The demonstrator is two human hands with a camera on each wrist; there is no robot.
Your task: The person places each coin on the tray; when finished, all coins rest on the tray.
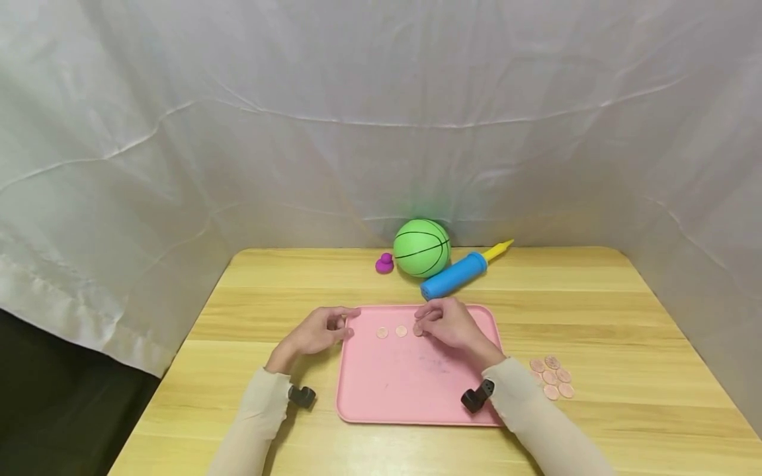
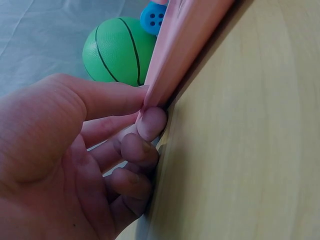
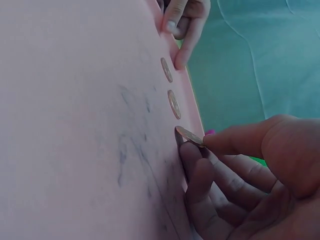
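Note:
A pink tray (image 1: 381, 393) lies flat on the table. My left hand (image 1: 315, 330) pinches its far left rim between thumb and forefinger; the left wrist view shows the thumb (image 2: 117, 99) on the inner side and a fingertip (image 2: 152, 123) outside. Between thumb and fingers my right hand (image 1: 452, 324) holds a copper-coloured coin (image 3: 190, 136), tilted, its lower edge right at the tray's surface. Two similar coins, one on the left (image 1: 382, 332) and one nearer the right hand (image 1: 401, 330), lie flat in a row along the tray's far side.
Right of the tray, several more coins (image 1: 550, 377) lie grouped on the wooden table (image 1: 619, 317). Beyond the tray are a purple rubber duck (image 1: 384, 264), a green ball (image 1: 422, 248) and a blue hand pump (image 1: 455, 275) with a yellow nozzle. Grey cloth hangs behind.

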